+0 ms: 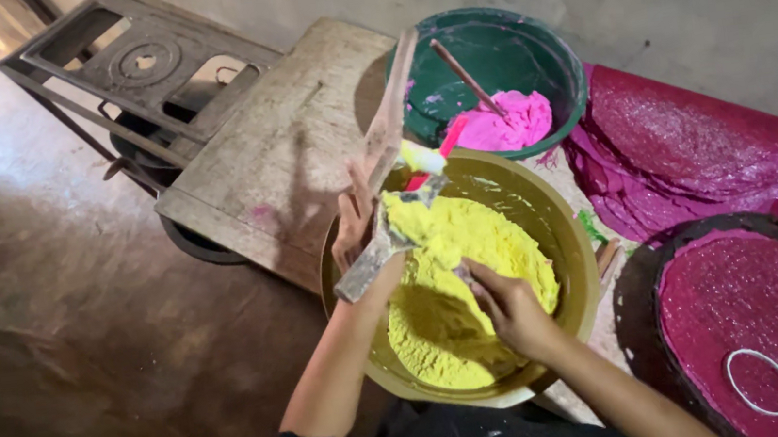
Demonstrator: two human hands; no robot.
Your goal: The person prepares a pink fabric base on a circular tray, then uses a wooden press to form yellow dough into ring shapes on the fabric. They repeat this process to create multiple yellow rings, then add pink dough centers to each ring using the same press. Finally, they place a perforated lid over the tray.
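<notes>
The yellow dough (459,279) is the thing to watch here: it sits in the yellow bowl (561,228), heaped against the near-left wall and crumbly on top, bright lemon colour, with bare bowl showing on the far-right side. My worry is that the heap is piled so high on that one side that a firm scrape could push clumps over the rim onto the floor, or tip the bowl toward the person, since it looks perched on the edge of the board (283,143) rather than flat. The left hand (356,227) is closed round a long flat scraper (383,165) at the bowl's left rim, blade end smeared yellow, and that grip looks a bit awkward, so the tool could slip. The right hand (507,308) is pressed into the dough at the near side, fingers curled in; I can't tell whether it's actually clamped on a lump or just pushing. Just behind the bowl is a green basin (547,64) with pink dough (515,121) and a stick (466,78) in it, close enough that colours could get mixed, I reckon. Right of the bowl there's a stack of magenta discs (693,145) and a round tray (638,307) holding another disc with a ring (761,381) on it. Far left of the bowl stands a metal frame (137,66).
</notes>
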